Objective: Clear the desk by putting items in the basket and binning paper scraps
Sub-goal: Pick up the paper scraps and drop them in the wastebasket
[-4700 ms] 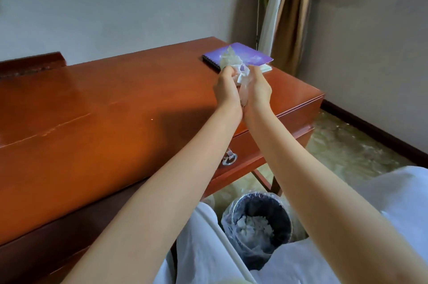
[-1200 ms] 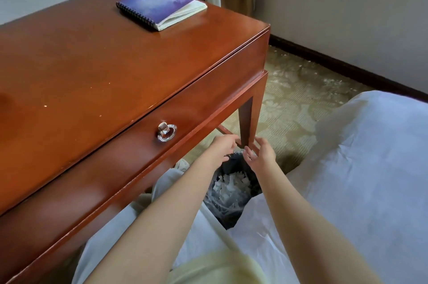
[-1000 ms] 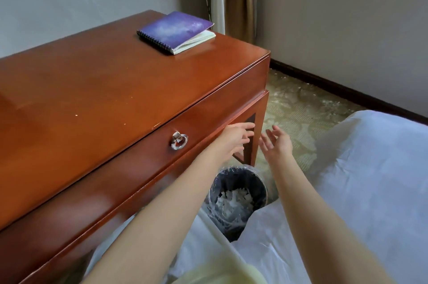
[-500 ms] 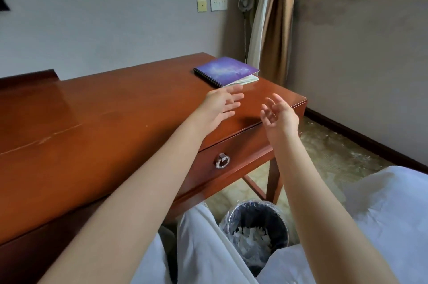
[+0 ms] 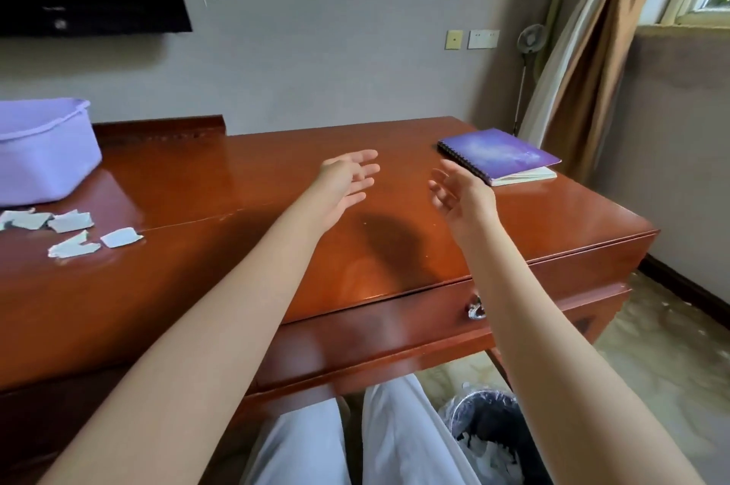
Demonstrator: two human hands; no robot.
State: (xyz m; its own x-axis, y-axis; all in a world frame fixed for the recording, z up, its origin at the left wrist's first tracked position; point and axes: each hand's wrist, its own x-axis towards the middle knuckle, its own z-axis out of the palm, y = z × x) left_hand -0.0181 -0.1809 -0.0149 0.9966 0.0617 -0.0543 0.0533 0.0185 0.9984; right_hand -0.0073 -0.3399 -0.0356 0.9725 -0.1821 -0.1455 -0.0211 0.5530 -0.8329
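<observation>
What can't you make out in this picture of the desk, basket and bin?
Head view only:
Basket: its wall hides the inside; left frame edge cuts it.
Paper scraps: leftmost ones run off the left edge, so no count.
Bin: right forearm and bottom edge hide part.

The basket (image 5: 43,160) is set at the far left of the tabletop (image 5: 237,247), with paper scraps (image 5: 71,222) scattered just before it. The notebook (image 5: 499,156) is laid near the far right corner. The bin (image 5: 486,410) is placed on the floor (image 5: 651,358), below the right front edge.
</observation>
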